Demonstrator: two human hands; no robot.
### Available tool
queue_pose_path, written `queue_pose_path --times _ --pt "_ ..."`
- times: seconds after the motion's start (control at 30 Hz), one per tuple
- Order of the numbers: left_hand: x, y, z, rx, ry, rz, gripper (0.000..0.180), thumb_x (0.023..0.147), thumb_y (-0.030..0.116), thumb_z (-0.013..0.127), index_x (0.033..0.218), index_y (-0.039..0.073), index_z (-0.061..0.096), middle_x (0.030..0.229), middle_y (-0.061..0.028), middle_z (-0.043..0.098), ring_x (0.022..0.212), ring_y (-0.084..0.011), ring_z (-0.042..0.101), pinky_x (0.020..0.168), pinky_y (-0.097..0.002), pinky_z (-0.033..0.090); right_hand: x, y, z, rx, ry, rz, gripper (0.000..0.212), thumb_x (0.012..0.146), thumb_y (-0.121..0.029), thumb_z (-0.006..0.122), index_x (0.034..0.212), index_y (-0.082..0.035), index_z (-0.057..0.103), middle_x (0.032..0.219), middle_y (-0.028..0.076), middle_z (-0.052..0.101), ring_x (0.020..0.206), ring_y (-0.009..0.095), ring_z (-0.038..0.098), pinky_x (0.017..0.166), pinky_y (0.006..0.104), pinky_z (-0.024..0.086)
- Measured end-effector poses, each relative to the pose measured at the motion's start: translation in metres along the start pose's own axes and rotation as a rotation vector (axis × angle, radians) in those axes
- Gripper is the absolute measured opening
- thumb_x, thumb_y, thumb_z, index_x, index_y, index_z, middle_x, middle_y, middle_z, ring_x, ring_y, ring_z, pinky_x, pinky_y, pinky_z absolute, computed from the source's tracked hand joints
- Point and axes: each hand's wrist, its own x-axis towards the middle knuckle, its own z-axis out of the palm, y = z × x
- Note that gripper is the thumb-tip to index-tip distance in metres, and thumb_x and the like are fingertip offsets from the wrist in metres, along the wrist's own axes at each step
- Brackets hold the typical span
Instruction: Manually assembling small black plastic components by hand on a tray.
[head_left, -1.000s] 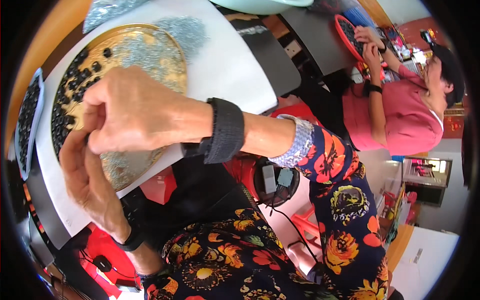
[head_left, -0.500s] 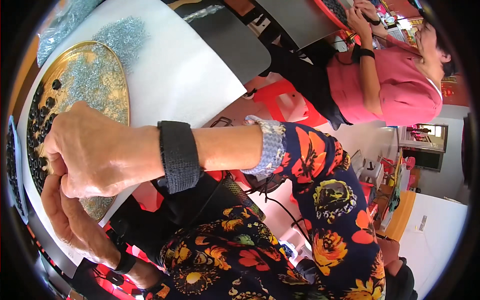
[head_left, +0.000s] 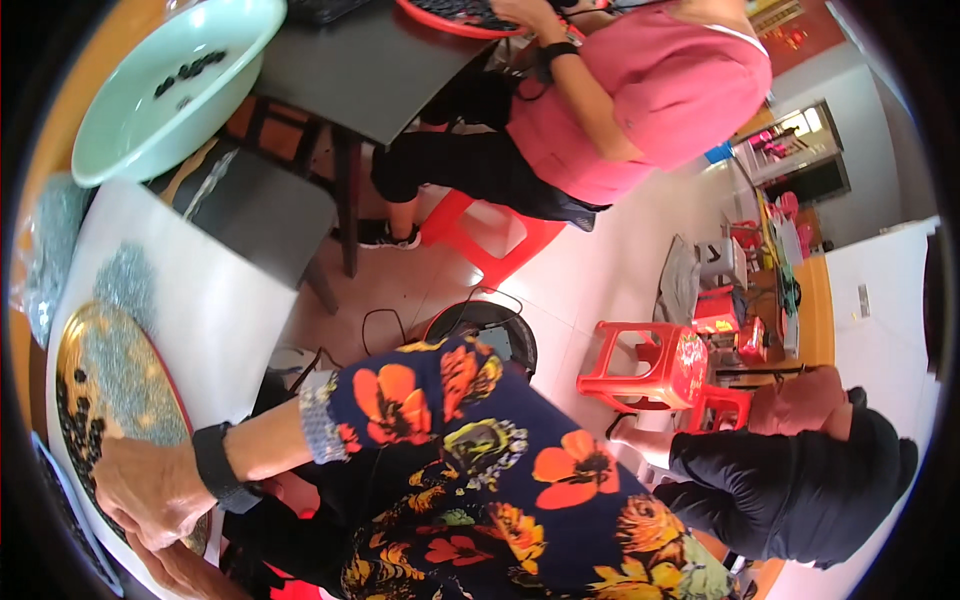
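My right hand lay on the gold tray's near rim, grip curled shut, contents hidden; my left hand sat just beneath, grip unreadable. Since a second before, the view had swung right, pushing the tray leftward. The tray held silver glitter and dark beads; a green basin held few.

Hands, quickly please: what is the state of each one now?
Right hand: over the golden tray, fingers curled; grasp cannot be told.
Left hand: mostly hidden beneath; cannot be told.
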Motion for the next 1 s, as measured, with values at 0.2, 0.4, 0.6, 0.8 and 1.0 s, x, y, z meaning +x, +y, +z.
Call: queue_pose_path --times 0.2,0.4,0.6,0.8,1.0 --pt "-0.007 0.038 0.014 -0.192 -0.039 0.059 0.050 0.096 0.040 0.054 0.117 -0.005 0.057 0.110 -0.0220 0.061 0.097 -0.0296 0.062 0.083 -0.0427 0.050 0.001 0.005 0.003 0.188 0.000 0.015 0.015 0.057 -0.016 0.075 0.066 -0.004 0.072 0.064 0.009 0.069 0.063 0.022 0.068 0.061 0.0293 0.055" --pt "0.000 0.021 -0.001 -0.048 -0.020 0.120 0.043 0.097 0.030 0.052 0.126 -0.001 0.054 0.124 -0.0179 0.055 0.110 -0.0298 0.057 0.097 -0.0377 0.046 -0.001 0.004 0.007 0.295 0.206 -0.028 0.009 0.059 -0.006 0.069 0.059 0.001 0.063 0.061 0.015 0.063 0.058 0.026 0.065 0.055 0.0334 0.051" --pt "-0.003 0.047 0.027 -0.587 -0.061 -0.143 0.026 0.098 0.011 0.047 0.118 -0.003 0.056 0.112 -0.0104 0.058 0.106 -0.0168 0.055 0.095 -0.0286 0.041 -0.026 -0.011 -0.033 0.134 0.050 0.035 0.011 0.069 -0.007 0.068 0.074 0.001 0.064 0.064 0.016 0.062 0.055 0.024 0.060 0.054 0.0344 0.046" --pt "-0.009 0.076 0.020 -0.522 -0.033 -0.199 0.025 0.090 -0.004 0.055 0.113 0.000 0.061 0.094 -0.0027 0.064 0.086 -0.0077 0.058 0.077 -0.0212 0.045 -0.019 -0.030 -0.046 0.150 -0.087 0.182 0.013 0.082 -0.007 0.068 0.091 0.001 0.067 0.072 0.007 0.067 0.067 0.008 0.064 0.059 0.0249 0.050" --pt "-0.013 0.081 0.009 -0.401 -0.038 -0.142 0.020 0.088 -0.004 0.059 0.107 0.000 0.060 0.090 -0.0029 0.063 0.078 -0.0072 0.059 0.066 -0.0203 0.045 -0.016 -0.029 -0.042 0.409 -0.248 0.414 0.009 0.089 0.000 0.062 0.096 0.004 0.064 0.086 0.004 0.067 0.076 0.008 0.063 0.070 0.0221 0.054"
